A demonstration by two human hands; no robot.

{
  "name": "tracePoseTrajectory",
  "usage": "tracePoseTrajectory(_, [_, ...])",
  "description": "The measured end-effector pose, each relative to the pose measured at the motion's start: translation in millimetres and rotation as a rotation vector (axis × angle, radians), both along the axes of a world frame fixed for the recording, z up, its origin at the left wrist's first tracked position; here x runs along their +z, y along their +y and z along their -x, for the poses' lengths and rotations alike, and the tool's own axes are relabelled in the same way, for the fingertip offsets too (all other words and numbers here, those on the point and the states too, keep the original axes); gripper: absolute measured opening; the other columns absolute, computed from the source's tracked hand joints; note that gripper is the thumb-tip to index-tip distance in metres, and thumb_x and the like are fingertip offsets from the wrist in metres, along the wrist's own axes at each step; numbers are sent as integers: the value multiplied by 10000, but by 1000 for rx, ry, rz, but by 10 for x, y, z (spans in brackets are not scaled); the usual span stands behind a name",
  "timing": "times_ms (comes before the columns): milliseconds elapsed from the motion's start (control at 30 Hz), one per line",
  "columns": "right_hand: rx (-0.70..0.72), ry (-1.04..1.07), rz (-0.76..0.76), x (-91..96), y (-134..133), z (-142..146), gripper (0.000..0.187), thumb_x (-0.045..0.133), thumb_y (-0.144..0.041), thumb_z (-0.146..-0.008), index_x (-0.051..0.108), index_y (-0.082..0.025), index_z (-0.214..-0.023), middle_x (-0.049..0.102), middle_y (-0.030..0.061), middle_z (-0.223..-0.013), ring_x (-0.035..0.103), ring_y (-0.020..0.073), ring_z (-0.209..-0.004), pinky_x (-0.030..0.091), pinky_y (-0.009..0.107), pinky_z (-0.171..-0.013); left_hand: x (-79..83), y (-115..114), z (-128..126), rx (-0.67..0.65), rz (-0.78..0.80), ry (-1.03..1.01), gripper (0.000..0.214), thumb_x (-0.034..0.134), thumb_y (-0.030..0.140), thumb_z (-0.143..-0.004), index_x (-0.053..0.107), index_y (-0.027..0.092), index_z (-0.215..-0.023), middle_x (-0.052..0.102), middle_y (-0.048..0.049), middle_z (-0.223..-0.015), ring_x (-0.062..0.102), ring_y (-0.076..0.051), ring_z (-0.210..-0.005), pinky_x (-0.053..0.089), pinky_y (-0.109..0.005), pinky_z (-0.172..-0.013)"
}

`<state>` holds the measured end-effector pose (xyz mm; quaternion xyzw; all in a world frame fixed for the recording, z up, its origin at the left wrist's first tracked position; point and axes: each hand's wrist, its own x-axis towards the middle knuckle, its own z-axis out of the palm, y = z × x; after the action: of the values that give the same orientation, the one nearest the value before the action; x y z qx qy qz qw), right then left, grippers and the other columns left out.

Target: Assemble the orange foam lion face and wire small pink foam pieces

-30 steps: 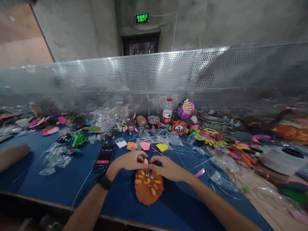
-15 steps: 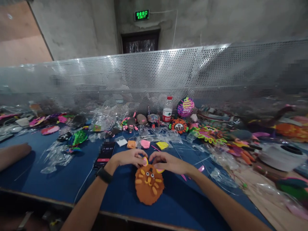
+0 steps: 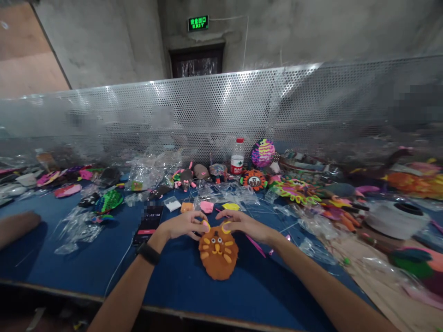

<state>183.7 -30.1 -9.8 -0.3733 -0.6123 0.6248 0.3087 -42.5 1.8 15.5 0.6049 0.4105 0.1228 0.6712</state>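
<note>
An orange clay animal face [image 3: 218,266] lies on the blue table, with small round eyes, yellow-orange whisker strips and a yellow mouth. My left hand [image 3: 185,224] pinches its yellow-and-pink left ear [image 3: 206,226] between thumb and fingers. The yellow right ear [image 3: 226,227] is held at its edge by my right hand [image 3: 245,225], thumb pressed against it. Both hands meet the face only at its top edge. Beyond my fingers lie small packets of orange clay [image 3: 187,207], pink clay [image 3: 206,206] and yellow clay [image 3: 230,206].
A phone [image 3: 148,225] showing a timer lies left of my left hand. Pink tools [image 3: 255,245] rest near my right forearm. A water bottle [image 3: 237,157], clay figures and plastic wrappers line the back by a perforated metal screen [image 3: 207,110]. Another person's arm [image 3: 19,228] is at far left.
The clay face has shifted slightly up and right and turned a little. My right fingers have moved onto the right ear, which now stands higher. The view has shifted slightly.
</note>
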Motion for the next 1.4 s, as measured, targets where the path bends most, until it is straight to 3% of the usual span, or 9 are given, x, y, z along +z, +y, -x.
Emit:
tracePoseTrajectory(267, [-31,9,129,41,-22,-33,424,733,-337,-656,557,-189,-1012,607,-18,-806,638,149,-787,481,295,-741,-14,4,4,10,-26,12,491,794,376,-601,519,162,-948,609,-14,-814,622,-142,-750,524,-318,-706])
tracePoseTrajectory(533, [25,-69,49,-8,9,-53,423,687,-345,-705,539,-212,-1079,621,-18,-787,620,146,-775,500,298,-713,16,-4,8,-20,-89,97,457,747,455,-638,566,164,-941,630,-37,-804,641,-183,-787,536,-320,-687])
tracePoseTrajectory(733, [-142,-505,-601,-11,12,-40,201,575,-363,-811,629,-200,-916,655,60,-991,580,211,-934,434,389,-868,81,-13,28,11,-443,304,428,540,574,-769,602,153,-818,647,-49,-762,648,-187,-689,482,-249,-529])
tracePoseTrajectory(800, [-176,-585,-739,-11,22,-41,187,520,-340,-854,639,-202,-895,664,62,-974,577,213,-932,422,389,-873,95,2,44,15,-603,374,450,456,569,-817,599,152,-729,607,-31,-664,618,-170,-600,433,-239,-483])
tracePoseTrajectory(933, [-211,-682,-790,-54,70,-62,210,447,-249,-882,648,-188,-895,675,77,-926,585,215,-894,437,376,-830,84,41,79,-47,-881,413,363,458,431,-840,621,162,-659,609,-28,-650,584,-164,-638,427,-260,-587])
tracePoseTrajectory(1033, [-229,-732,-769,-98,107,-96,205,464,-180,-849,654,-181,-925,678,82,-958,581,221,-926,436,382,-852,57,58,103,-78,-903,418,202,540,324,-775,673,173,-797,666,-44,-813,597,-184,-753,444,-275,-673])
tracePoseTrajectory(1200, [-226,-733,-791,-123,120,-136,177,496,-193,-834,662,-204,-892,676,61,-949,578,220,-949,435,384,-876,60,71,124,-87,-921,436,195,533,213,-740,670,182,-875,659,-53,-921,595,-198,-873,459,-301,-784])
tracePoseTrajectory(1333, [-194,-690,-818,-63,55,-109,191,512,-307,-863,662,-231,-955,661,58,-1042,562,223,-1026,413,402,-920,145,6,92,-35,-925,311,263,553,272,-776,639,193,-1011,595,-76,-1137,556,-209,-1057,420,-332,-950])
tracePoseTrajectory(1400, [-158,-678,-780,2,-19,-77,286,534,-405,-856,642,-240,-1064,617,73,-1172,520,242,-1128,374,439,-977,182,-87,68,-56,-917,284,448,626,385,-745,576,229,-1162,498,-81,-1286,475,-240,-1187,381,-368,-1011])
